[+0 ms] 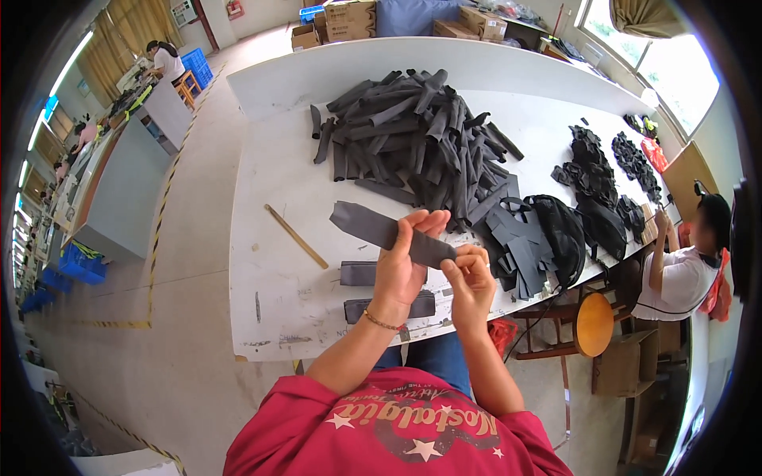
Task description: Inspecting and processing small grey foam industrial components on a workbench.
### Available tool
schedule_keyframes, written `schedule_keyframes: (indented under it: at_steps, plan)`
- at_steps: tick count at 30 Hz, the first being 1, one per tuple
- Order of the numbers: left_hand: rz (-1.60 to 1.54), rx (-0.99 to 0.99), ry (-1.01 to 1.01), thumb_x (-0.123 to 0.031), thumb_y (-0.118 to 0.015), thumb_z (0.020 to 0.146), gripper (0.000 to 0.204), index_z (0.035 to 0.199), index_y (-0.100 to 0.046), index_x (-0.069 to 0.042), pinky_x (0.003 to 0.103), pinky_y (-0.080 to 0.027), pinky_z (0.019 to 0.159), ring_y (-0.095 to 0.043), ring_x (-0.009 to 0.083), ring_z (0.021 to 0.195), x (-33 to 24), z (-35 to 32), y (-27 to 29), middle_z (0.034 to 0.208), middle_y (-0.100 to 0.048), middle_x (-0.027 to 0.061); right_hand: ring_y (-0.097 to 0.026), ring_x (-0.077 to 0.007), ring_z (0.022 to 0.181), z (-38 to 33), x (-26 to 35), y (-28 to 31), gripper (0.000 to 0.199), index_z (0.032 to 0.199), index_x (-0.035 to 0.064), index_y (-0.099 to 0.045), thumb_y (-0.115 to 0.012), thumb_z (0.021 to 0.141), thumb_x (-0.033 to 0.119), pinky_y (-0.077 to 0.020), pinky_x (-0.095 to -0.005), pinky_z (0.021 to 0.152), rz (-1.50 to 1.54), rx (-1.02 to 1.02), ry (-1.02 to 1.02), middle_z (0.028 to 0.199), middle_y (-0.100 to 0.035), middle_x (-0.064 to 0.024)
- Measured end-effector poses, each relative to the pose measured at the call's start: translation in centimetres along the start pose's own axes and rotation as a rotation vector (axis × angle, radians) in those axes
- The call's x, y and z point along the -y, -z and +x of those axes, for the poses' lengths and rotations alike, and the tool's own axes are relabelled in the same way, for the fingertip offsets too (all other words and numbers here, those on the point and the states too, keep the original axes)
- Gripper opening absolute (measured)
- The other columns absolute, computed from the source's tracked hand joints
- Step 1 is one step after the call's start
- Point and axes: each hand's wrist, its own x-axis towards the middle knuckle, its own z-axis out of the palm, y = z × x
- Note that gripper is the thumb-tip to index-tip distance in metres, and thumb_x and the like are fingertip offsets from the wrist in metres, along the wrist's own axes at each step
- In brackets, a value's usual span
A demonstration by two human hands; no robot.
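Observation:
A long dark grey fabric piece (363,223) is held up above the table, slanting from upper left to lower right. My left hand (402,274) grips its middle between thumb and palm, with the fingers extended behind it. My right hand (471,287) pinches its right end between thumb and fingers. Under my hands, a flat dark stack (359,274) and a second dark stack (357,310) lie on the white table (266,174), partly covered by my left hand and wrist. Beyond them rises a big heap of rolled dark fabric pieces (397,131).
A thin wooden stick (296,236) lies left of my hands. Flat dark cut pieces (520,250) and a black backpack (562,238) are on the right. A raised white panel (444,63) borders the far edge. Another person (683,274) sits at right, near a round wooden stool (594,325).

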Motion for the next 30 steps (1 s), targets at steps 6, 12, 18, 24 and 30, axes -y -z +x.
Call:
schedule_keyframes:
  at_steps: [6,12,18,24,30]
  plan:
    - [0.002,0.079,-0.005,-0.034,-0.047,0.101,0.037,0.116,-0.059,-0.003,0.044,-0.035,0.112,-0.053,0.034,0.124,0.0,0.0,0.5,0.115,-0.066,0.0165,-0.062,-0.0128,0.085,1.4,0.6,0.5,0.015,0.099,0.0003,-0.062,-0.065,0.092,0.013,-0.0558,-0.0304,0.073,0.353,0.081,-0.512,0.095,-0.064,-0.0056]
    - [-0.012,0.01,0.049,-0.035,-0.049,0.1,0.035,0.113,-0.061,-0.005,0.042,-0.04,0.107,-0.056,0.0341,0.121,1.2,-0.2,1.7,0.103,-0.07,0.0125,-0.063,-0.014,0.078,0.9,-0.3,0.7,0.011,0.094,0.0017,-0.063,-0.066,0.092,0.012,-0.0544,-0.0305,0.07,0.555,0.032,-0.512,0.088,-0.066,-0.0051]
    - [0.031,-0.059,0.033,-0.036,-0.05,0.1,0.034,0.111,-0.06,-0.005,0.044,-0.043,0.104,-0.06,0.0306,0.111,0.6,-0.1,1.6,0.088,-0.066,0.0079,-0.063,-0.0125,0.068,0.0,-0.6,0.8,0.014,0.091,0.0008,-0.063,-0.067,0.092,0.014,-0.0541,-0.0293,0.068,0.202,0.198,-0.545,0.08,-0.066,-0.0046]
    - [-0.017,-0.083,0.012,-0.033,-0.049,0.101,0.031,0.103,-0.058,-0.004,0.045,-0.038,0.109,-0.063,0.0246,0.09,1.2,-0.6,0.3,0.075,-0.051,0.0041,-0.06,-0.0125,0.059,-0.2,-0.4,0.3,0.011,0.082,-0.0009,-0.062,-0.066,0.09,0.007,-0.05,-0.026,0.056,0.316,0.109,-0.579,0.069,-0.064,-0.0076]
    - [-0.014,-0.144,-0.013,-0.035,-0.05,0.1,0.032,0.102,-0.057,-0.003,0.044,-0.039,0.109,-0.063,0.0225,0.087,1.2,-0.9,0.5,0.075,-0.05,0.0028,-0.059,-0.013,0.056,0.0,-0.6,-0.1,0.013,0.078,-0.0006,-0.062,-0.066,0.089,0.006,-0.0486,-0.0265,0.053,0.313,0.122,-0.579,0.066,-0.064,-0.008]
